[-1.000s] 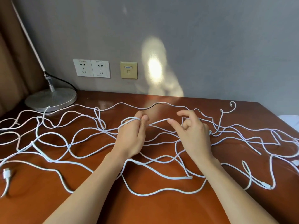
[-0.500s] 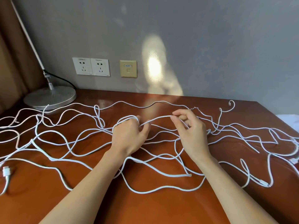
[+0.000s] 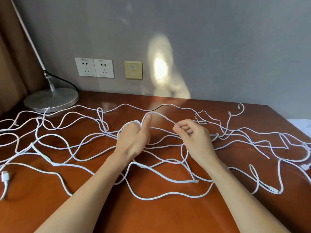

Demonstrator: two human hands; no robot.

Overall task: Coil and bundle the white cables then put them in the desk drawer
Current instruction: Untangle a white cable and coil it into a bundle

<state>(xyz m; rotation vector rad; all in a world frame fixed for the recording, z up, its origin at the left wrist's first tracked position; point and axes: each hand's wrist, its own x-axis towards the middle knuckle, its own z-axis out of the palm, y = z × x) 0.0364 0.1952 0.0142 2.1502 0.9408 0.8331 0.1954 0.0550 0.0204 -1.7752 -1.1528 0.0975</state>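
Several long white cables [image 3: 55,137] lie spread in loose loops across the brown desk [image 3: 159,214]. My left hand [image 3: 133,140] is in the middle, fingers curled round a small loop of cable wound over them, thumb raised against the strand. My right hand [image 3: 193,140] is just to its right and pinches the same strand between thumb and fingertips. The strand arches between the two hands [image 3: 161,116]. Connector ends lie at the left edge [image 3: 5,176] and at the right front [image 3: 276,191]. No drawer is in view.
A desk lamp with a round silver base [image 3: 51,99] stands at the back left, its black cord trailing behind. Wall sockets [image 3: 94,67] and a beige data port [image 3: 133,70] sit on the grey wall. A curtain hangs at the left. The desk's right edge runs diagonally.
My right hand has closed on the strand and lifted it into an arch between the hands. My left hand has curled tighter on its loop, with the thumb raised.
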